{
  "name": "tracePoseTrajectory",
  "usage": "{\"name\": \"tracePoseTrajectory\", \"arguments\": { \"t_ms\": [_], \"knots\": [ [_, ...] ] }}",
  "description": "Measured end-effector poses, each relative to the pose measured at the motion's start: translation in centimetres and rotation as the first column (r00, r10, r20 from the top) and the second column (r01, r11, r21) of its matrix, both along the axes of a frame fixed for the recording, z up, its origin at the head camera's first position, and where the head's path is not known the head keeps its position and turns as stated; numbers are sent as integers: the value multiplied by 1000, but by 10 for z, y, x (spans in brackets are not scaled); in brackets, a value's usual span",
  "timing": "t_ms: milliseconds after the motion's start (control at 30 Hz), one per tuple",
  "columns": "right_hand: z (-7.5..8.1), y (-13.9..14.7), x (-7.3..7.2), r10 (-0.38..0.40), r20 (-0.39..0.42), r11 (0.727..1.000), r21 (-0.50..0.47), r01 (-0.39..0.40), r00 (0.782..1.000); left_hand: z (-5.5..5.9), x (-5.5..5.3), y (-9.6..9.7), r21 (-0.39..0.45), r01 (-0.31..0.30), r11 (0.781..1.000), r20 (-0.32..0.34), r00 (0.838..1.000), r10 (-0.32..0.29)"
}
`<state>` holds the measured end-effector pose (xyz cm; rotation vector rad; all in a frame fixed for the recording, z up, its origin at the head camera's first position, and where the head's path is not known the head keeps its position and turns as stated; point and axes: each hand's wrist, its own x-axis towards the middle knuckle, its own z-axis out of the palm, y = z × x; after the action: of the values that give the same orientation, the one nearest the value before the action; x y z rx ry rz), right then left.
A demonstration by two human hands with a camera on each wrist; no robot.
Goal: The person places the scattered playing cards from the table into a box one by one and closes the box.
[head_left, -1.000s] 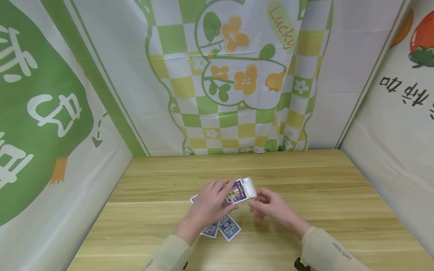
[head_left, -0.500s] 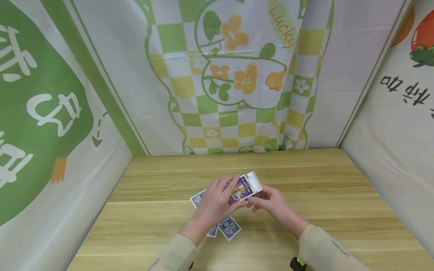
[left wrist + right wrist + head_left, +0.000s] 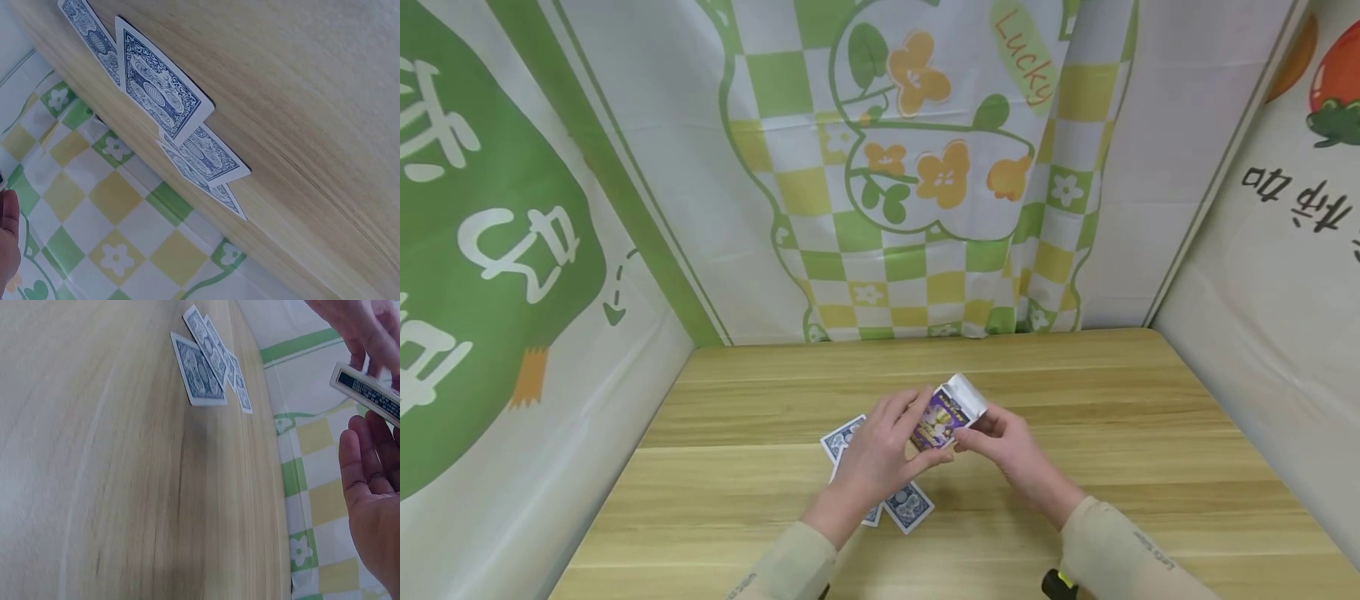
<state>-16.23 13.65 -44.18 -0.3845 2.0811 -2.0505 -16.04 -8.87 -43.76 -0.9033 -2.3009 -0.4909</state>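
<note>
Both your hands hold a card box above the table.

Your left hand (image 3: 883, 446) curls its fingers (image 3: 901, 408) round the card box (image 3: 946, 414), and your right hand (image 3: 1011, 446) pinches its near end. The box is purple with a yellow figure on its face and an open white flap, tilted up away from you. Below lie blue-backed cards (image 3: 907, 504), overlapping face down on the wooden table (image 3: 1112, 417).

both arms wear long beige sleeves (image 3: 1105, 546), the right one bearing small dark lettering, seemingly a logo.
</note>
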Motion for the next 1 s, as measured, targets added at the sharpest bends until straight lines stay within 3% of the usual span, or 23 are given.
{"name": "tracePoseTrajectory", "arguments": {
  "t_ms": [133, 200, 300, 400, 500, 567, 633, 767, 867, 933, 1000],
  "knots": [
    [0, 5, -2, 2, -22, 1000, 27, -2, 1000, 1, 2, 0, 73, 12, 997, 148, 989, -23],
    [1, 7, -3, 10, -33, 998, 68, -8, 999, 4, 4, 0, 127, 11, 992, 247, 968, -42],
    [3, 11, -2, 22, -41, 990, 141, -16, 999, 7, 5, 2, 241, 8, 971, 378, 920, -101],
    [5, 13, -1, 38, -52, 983, 183, -28, 998, 11, 6, 4, 371, -24, 928, 477, 863, -168],
    [7, 14, -1, 47, -62, 977, 210, -32, 997, 14, 5, 5, 464, -96, 881, 566, 797, -211],
    [9, 15, -1, 49, -64, 975, 218, -34, 997, 15, 5, 4, 488, -155, 859, 629, 745, -223],
    [10, 14, -1, 41, -67, 974, 226, -25, 997, 16, 6, 4, 505, -210, 837, 689, 682, -245],
    [12, 11, 0, -5, -144, 962, 270, 44, 990, 17, 6, 4, 565, -277, 778, 742, 582, -332],
    [13, 7, 1, -31, -289, 946, 301, 121, 957, 17, 6, 5, 605, -312, 733, 747, 542, -386],
    [13, 3, 1, -30, -404, 933, 317, 171, 914, 16, 6, 6, 622, -335, 707, 747, 525, -408],
    [13, 0, 2, -13, -510, 921, 328, 209, 860, 16, 6, 8, 642, -347, 683, 739, 518, -431]
  ]
}}
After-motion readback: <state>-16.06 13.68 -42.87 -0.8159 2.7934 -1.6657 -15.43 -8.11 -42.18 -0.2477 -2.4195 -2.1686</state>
